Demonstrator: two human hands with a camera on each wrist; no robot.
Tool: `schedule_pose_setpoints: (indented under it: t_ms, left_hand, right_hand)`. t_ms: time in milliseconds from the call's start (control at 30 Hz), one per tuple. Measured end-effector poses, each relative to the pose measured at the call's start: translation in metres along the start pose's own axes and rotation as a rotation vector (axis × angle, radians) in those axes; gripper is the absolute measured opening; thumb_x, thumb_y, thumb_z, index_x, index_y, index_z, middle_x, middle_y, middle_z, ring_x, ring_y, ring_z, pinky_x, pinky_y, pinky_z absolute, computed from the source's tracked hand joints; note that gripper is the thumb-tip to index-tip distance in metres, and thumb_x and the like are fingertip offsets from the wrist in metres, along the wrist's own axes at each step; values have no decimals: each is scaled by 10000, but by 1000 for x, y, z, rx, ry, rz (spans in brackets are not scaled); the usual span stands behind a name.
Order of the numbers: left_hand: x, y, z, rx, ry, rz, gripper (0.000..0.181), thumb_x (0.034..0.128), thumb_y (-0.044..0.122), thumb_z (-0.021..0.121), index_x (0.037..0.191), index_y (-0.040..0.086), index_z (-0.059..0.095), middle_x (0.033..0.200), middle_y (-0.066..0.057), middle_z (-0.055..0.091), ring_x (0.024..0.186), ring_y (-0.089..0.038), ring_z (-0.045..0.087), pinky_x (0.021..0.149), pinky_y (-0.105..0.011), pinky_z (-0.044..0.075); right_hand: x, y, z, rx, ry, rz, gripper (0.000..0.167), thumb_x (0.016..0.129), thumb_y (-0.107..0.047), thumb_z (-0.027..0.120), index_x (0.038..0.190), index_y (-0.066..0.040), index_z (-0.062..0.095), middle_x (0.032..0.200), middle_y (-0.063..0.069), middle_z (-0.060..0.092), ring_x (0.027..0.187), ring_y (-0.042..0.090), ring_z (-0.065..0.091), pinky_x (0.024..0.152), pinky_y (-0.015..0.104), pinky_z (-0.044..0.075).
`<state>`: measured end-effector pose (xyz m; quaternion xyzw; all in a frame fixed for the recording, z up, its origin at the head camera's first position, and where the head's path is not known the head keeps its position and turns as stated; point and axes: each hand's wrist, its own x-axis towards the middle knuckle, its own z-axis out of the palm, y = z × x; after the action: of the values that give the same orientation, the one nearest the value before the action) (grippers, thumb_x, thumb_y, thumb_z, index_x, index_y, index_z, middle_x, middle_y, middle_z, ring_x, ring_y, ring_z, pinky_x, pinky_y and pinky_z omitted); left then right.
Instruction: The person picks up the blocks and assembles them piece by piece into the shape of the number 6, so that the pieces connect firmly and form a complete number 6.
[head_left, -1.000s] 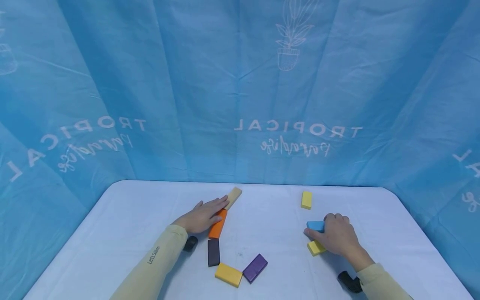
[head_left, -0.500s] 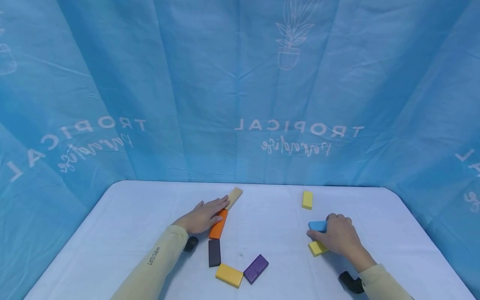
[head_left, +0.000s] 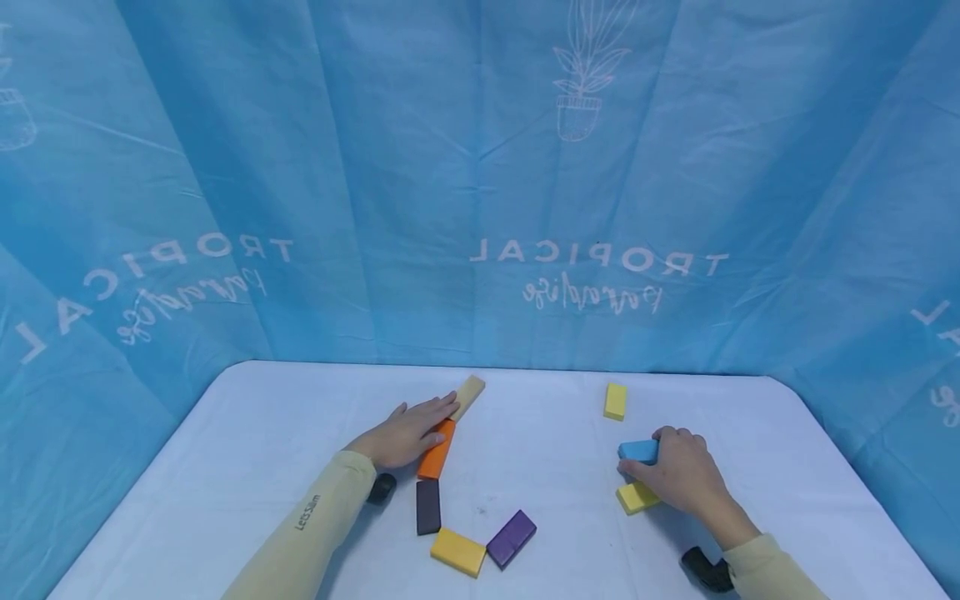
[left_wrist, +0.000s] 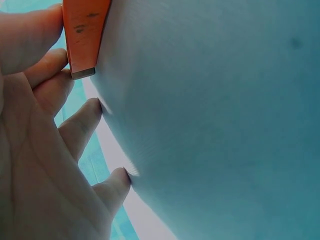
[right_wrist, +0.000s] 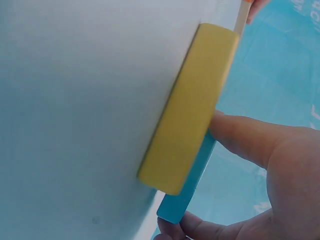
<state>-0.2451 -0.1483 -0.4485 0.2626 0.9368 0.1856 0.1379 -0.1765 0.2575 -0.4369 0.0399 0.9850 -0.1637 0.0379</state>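
Note:
My left hand (head_left: pixel 401 435) lies with its fingers extended over an orange block (head_left: pixel 437 450) and the near end of a beige block (head_left: pixel 468 396). In the left wrist view, thumb and fingers touch the side and end of the orange block (left_wrist: pixel 86 35), while other fingertips rest on the cloth. At the right, my right hand (head_left: pixel 682 473) pinches a light blue block (head_left: pixel 637 452) by its two ends, thumb at one and fingers at the other. Just nearer lies a yellow block (head_left: pixel 637 497), which partly covers the blue block (right_wrist: pixel 181 200) in the right wrist view.
Below the orange block a black block (head_left: pixel 428 507), a golden-yellow block (head_left: pixel 458 552) and a purple block (head_left: pixel 512 539) form a curved row. Another yellow block (head_left: pixel 615 402) lies farther back. Behind the white table (head_left: pixel 540 467) hangs a blue curtain (head_left: pixel 420 183).
My right hand and the light blue block have shifted very slightly to the right. The left hand and the blocks by it look still.

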Motion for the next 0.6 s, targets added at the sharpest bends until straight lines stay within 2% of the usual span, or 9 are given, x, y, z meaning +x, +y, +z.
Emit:
schedule_pose_setpoints:
  t_ms: [433,600]
  left_hand:
    - [-3,2,-2,-7,-1,-3,562,1075,262,482,1593,131,308,1656,-40,249,1518,-278,226,1192,-630,119]
    - [-3,3,-3,-11,1,0,563,1074,262,483,1593,132,307,1656,-36,253,1519,-275,224,1195,-625,115]
  right_hand:
    - [-11,-15,-11,60,-5,-1,827,827,-507,785,1287,135,539,1119,257,610,972,349,550,828,535,535]
    - [-17,-23,-14,88,12,-35,826,829,-491,794,1305,131,533,1169,269,614,1014,357,567,840,548,534]
